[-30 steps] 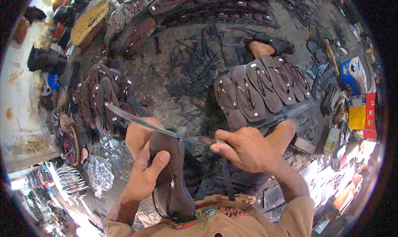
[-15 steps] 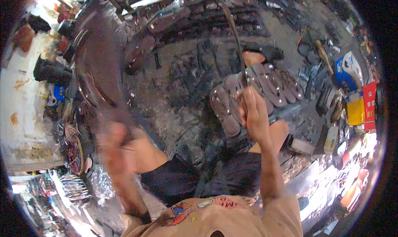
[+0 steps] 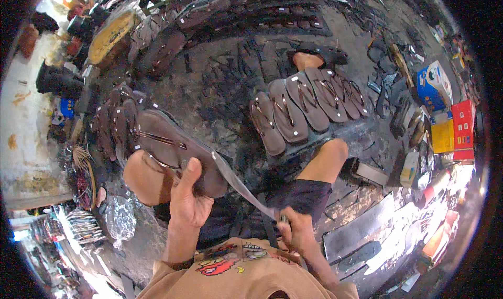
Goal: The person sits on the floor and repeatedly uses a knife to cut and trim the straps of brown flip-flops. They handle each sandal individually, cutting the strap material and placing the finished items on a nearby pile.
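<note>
My left hand (image 3: 189, 205) grips a dark brown thong sandal (image 3: 207, 170) above my left knee, its thumb lying over the sole near one end. Thin shiny straps cross the sandal's upper face. My right hand (image 3: 299, 231) is closed around the handle end of a long, slim-bladed knife (image 3: 238, 186), low in front of my shirt. The blade slants up and left, its far end against or just over the sandal's right edge; whether it touches I cannot tell.
Several brown sandals (image 3: 309, 110) lie side by side beyond my right knee. More sandals (image 3: 112, 118) are bunched at the left, and rows of sandals (image 3: 246, 16) stretch across the back. Dark scraps (image 3: 230, 71) litter the floor. Boxes (image 3: 435, 84) stand at the right.
My right hand has come down and inward, bringing the knife from upright to slanting across the sandal. My left hand, blurred before, has moved right with the sandal, which was held up at the left.
</note>
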`<state>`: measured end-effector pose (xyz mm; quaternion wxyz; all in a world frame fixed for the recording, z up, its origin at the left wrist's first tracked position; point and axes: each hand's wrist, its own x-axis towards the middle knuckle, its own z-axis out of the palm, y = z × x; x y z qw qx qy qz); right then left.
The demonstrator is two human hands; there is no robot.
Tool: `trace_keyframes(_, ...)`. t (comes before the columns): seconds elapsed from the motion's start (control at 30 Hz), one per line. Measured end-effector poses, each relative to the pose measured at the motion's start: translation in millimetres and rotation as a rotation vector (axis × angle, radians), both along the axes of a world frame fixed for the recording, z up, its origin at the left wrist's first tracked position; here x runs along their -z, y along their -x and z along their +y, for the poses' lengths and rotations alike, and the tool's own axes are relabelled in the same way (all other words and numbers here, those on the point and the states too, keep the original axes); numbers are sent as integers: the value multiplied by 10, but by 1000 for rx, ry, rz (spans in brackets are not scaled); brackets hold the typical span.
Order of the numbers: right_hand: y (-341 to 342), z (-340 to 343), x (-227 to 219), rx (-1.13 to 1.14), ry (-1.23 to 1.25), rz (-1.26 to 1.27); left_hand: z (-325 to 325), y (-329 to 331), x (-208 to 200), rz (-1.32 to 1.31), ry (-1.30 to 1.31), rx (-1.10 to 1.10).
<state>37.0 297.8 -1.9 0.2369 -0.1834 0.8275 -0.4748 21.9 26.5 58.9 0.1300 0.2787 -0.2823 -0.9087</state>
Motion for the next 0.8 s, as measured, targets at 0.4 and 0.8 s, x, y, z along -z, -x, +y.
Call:
trace_keyframes(0.4, 899, -894, 97, -325, 83, -27, -19, -328, 67, -316, 255, 210)
trace_keyframes(0.8, 1398, -2104, 417, 87, 709, -494, -125, -346, -111, -794, 598, 670)
